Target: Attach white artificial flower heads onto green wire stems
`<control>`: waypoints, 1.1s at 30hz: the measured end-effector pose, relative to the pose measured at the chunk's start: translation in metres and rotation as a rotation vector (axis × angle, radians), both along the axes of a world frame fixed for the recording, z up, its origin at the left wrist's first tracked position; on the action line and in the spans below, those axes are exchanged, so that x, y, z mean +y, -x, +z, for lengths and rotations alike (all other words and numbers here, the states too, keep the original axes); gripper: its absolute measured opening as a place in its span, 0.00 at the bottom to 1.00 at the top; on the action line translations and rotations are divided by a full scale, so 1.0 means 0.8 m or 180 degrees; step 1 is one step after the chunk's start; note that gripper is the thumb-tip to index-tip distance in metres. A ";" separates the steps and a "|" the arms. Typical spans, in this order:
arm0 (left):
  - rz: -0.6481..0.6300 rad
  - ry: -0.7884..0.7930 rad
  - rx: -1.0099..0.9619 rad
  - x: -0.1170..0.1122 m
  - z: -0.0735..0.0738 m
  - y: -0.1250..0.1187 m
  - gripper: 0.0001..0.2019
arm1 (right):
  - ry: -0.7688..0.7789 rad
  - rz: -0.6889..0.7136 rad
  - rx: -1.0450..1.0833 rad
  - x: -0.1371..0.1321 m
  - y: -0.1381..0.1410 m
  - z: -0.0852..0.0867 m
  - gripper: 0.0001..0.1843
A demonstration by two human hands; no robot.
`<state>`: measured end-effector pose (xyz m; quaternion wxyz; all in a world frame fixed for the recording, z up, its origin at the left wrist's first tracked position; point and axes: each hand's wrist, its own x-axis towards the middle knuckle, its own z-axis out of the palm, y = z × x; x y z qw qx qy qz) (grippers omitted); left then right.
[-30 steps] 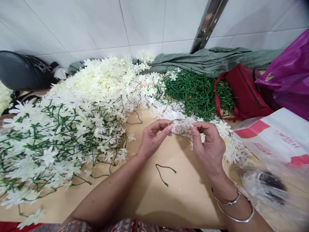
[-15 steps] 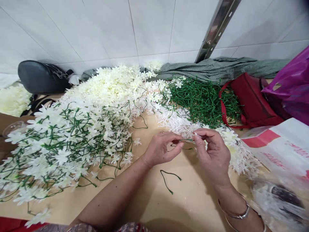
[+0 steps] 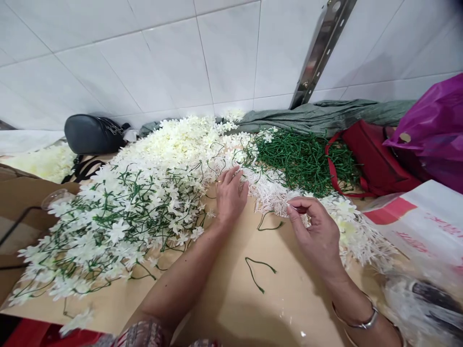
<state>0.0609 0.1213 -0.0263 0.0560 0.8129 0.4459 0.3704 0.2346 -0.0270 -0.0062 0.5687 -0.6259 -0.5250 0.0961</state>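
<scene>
My left hand (image 3: 230,194) reaches forward with its fingers stretched into the edge of a heap of cream flower heads (image 3: 173,144). My right hand (image 3: 314,230) is closed in a pinch at the edge of a strip of white spiky flower parts (image 3: 275,195); what it pinches is too small to name. A thin green stem (image 3: 268,224) lies on the tan table (image 3: 231,299) between the hands. Another green stem (image 3: 258,270) lies nearer me. Left of the hands spreads a mass of white flowers on green stems (image 3: 108,226).
A pile of bare green stems (image 3: 300,159) lies behind the hands. A red bag (image 3: 376,154), a purple plastic bag (image 3: 434,130) and a white printed bag (image 3: 415,217) stand at the right. A black bag (image 3: 92,134) sits at the back left by the tiled wall.
My left hand let go of the green stem and moved forward to the cream flower heap. The stem now lies on the table. The camera has tilted left and up.
</scene>
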 end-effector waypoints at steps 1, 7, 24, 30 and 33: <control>0.0008 -0.0003 0.0027 -0.001 0.001 0.000 0.14 | 0.0001 0.0007 -0.0031 0.000 0.000 0.000 0.04; 0.0112 -0.0014 0.0168 -0.005 0.003 -0.002 0.15 | 0.0027 0.0061 -0.0079 -0.002 0.000 -0.003 0.04; -0.1261 0.1541 -0.1926 -0.111 0.042 0.013 0.06 | -0.0071 -0.0126 -0.0152 0.000 -0.003 0.013 0.02; -0.0941 0.1840 -0.2422 -0.119 0.022 0.029 0.09 | -0.0055 0.0088 -0.0045 -0.004 0.003 0.014 0.01; -0.0932 0.1887 -0.2555 -0.119 0.020 0.027 0.10 | -0.0054 0.0298 -0.0154 -0.006 0.007 0.015 0.04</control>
